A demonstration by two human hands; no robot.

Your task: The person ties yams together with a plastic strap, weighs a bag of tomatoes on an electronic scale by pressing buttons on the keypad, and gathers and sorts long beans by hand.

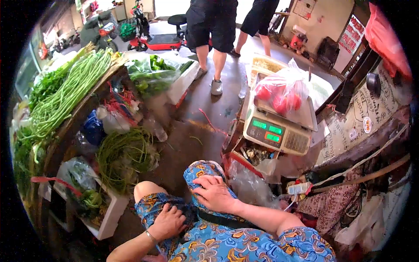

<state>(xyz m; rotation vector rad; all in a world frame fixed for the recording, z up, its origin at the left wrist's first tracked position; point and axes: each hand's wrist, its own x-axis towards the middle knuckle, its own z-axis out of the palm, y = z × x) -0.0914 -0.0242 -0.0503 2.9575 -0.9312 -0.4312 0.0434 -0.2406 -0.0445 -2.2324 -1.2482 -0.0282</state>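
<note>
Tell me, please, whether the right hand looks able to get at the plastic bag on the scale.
Likely yes, perhaps with a forward lean: the right hand rests on the patterned cloth, and nothing seems to block the way across the scale to the plastic bag.

Both hands [214,195] rest on patterned clothing [218,241] near a scale [288,129] bearing red produce [286,101].

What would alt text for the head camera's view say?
A seated person's left hand and right hand rest on patterned clothing. Long green beans lie at left; bagged red produce sits on a digital scale at right.
</note>
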